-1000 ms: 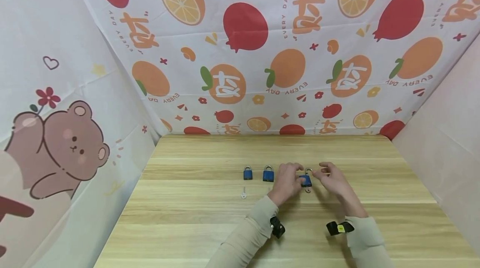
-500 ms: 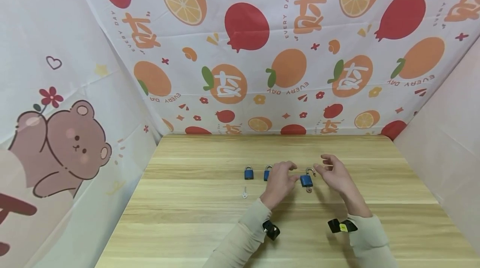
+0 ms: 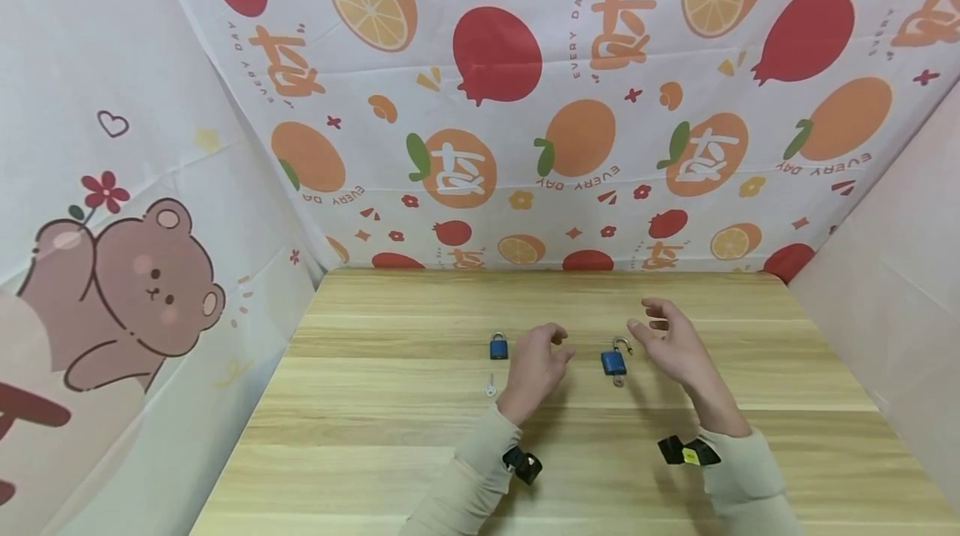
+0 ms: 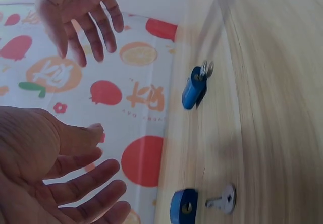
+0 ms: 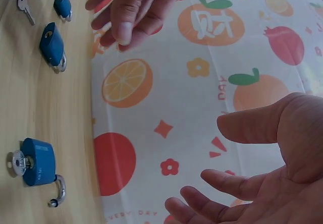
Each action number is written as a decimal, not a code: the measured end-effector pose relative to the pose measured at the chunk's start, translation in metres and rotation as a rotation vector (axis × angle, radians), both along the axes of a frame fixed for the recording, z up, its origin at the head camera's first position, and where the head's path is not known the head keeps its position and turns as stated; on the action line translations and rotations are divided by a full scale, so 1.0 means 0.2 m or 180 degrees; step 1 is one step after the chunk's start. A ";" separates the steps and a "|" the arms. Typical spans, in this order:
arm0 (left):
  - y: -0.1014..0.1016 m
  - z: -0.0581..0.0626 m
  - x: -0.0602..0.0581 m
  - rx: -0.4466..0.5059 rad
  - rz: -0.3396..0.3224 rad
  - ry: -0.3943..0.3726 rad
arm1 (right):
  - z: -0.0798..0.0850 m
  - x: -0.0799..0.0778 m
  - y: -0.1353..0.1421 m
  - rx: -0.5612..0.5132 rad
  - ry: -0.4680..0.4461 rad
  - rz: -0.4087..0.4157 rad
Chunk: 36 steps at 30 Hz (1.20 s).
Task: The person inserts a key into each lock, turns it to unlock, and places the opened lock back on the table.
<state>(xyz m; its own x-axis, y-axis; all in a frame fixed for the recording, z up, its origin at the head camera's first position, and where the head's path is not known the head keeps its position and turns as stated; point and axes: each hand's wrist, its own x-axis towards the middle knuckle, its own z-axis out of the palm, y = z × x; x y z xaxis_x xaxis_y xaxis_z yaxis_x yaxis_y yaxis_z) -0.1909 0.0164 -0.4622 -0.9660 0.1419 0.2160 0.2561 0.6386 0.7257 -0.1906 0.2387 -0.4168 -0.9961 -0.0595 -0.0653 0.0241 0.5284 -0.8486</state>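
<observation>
An unlocked blue padlock (image 3: 613,363) lies on the table with its shackle swung out and a key (image 5: 19,162) in its keyway. My left hand (image 3: 534,371) hovers to its left, fingers loosely bent and holding nothing. From the head view that hand hides a second blue padlock (image 5: 52,45), which shows closed in the right wrist view. Farther left lie a third, closed padlock (image 3: 498,347) and a loose key (image 3: 491,387) in front of it. To the right of the unlocked padlock, my right hand (image 3: 675,348) is raised with relaxed fingers, nothing in it.
The wooden table (image 3: 360,436) runs back to a fruit-print cloth (image 3: 525,127). White cloth walls, one with a bear print (image 3: 150,286), stand at both sides. Each wrist wears a black strap with a small device.
My left hand has let go of the unlocked padlock and moved left, over the middle padlock. The right hand has drawn slightly up and away from the shackle.
</observation>
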 end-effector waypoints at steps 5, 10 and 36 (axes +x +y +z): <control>-0.06 -0.02 0.01 0.0066 0.0127 0.0016 | 0.02 0.01 -0.01 0.0055 0.0110 -0.0002; -0.10 -0.04 0.02 0.0066 0.0225 0.0056 | 0.05 0.01 -0.02 0.0054 0.0237 0.0005; -0.12 -0.14 0.07 -0.0447 0.0687 -0.0488 | 0.08 0.03 -0.10 0.0029 0.0307 0.0137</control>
